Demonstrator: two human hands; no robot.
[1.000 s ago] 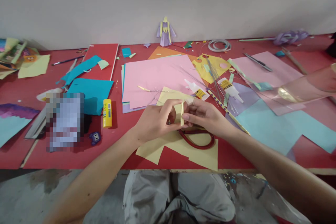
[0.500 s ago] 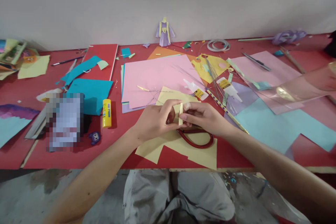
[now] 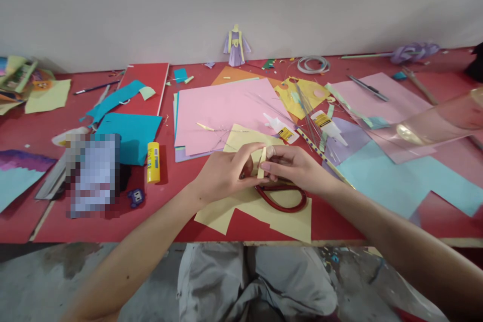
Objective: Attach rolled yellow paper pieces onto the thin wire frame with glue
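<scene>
A small pale-yellow paper strip [image 3: 261, 163] stands upright between my hands, above the table. My left hand [image 3: 226, 170] grips it from the left with fingers and thumb curled. From the right, my right hand [image 3: 290, 165] pinches the same strip, its thumb against the paper. Below them lie red-handled scissors [image 3: 287, 207], their blades hidden by my hands. Under the scissors is a cut sheet of pale-yellow paper [image 3: 217, 217]. Behind my hands rests a stack topped with pink paper [image 3: 222, 105].
A yellow glue stick [image 3: 153, 163] stands left of my hands. Two small glue bottles [image 3: 285, 130] lie behind, near thin wires. A paper doll [image 3: 236, 48] leans against the wall. Blue paper [image 3: 400, 176] is at right, beside a clear bottle [image 3: 441, 118]. The table's front edge [image 3: 151, 242] is near my lap.
The strip between my fingers has tilted slightly and shifted a little to the right. Both hands keep hold of it, and the things on the table lie as before.
</scene>
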